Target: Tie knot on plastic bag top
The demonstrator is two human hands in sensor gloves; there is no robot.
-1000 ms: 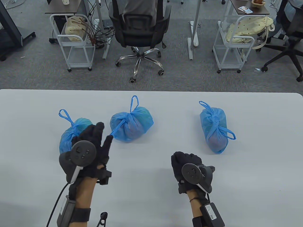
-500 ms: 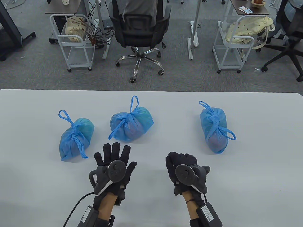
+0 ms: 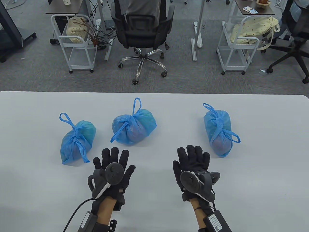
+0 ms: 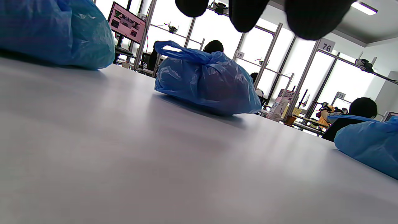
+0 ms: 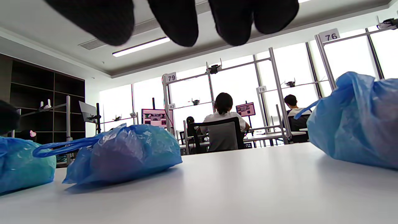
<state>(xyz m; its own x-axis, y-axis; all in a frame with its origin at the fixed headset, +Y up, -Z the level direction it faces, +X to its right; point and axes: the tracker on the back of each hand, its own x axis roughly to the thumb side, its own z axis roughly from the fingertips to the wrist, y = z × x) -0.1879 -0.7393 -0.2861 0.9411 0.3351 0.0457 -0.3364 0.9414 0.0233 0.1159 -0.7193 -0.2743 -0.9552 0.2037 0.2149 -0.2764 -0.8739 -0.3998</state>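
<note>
Three blue plastic bags lie knotted on the white table [image 3: 154, 212]: a left bag [image 3: 77, 141], a middle bag [image 3: 134, 126] and a right bag [image 3: 218, 131]. My left hand [image 3: 112, 162] lies flat with fingers spread, just in front of the left and middle bags, holding nothing. My right hand [image 3: 193, 160] lies flat and open in front of the right bag, empty. In the left wrist view the middle bag [image 4: 206, 82] is ahead, with the left bag [image 4: 56, 31] and right bag [image 4: 370, 143] at the sides. The right wrist view shows the middle bag [image 5: 127, 154] and right bag [image 5: 357, 121].
Beyond the table's far edge stand an office chair [image 3: 142, 29] and two white carts [image 3: 74, 41], [image 3: 239, 41] on grey carpet. Cables run from both wrists at the near edge of the table.
My left hand let go of the left bag and drew back to the right, then settled flat. My right hand opened from a curled fist and spread its fingers forward.
</note>
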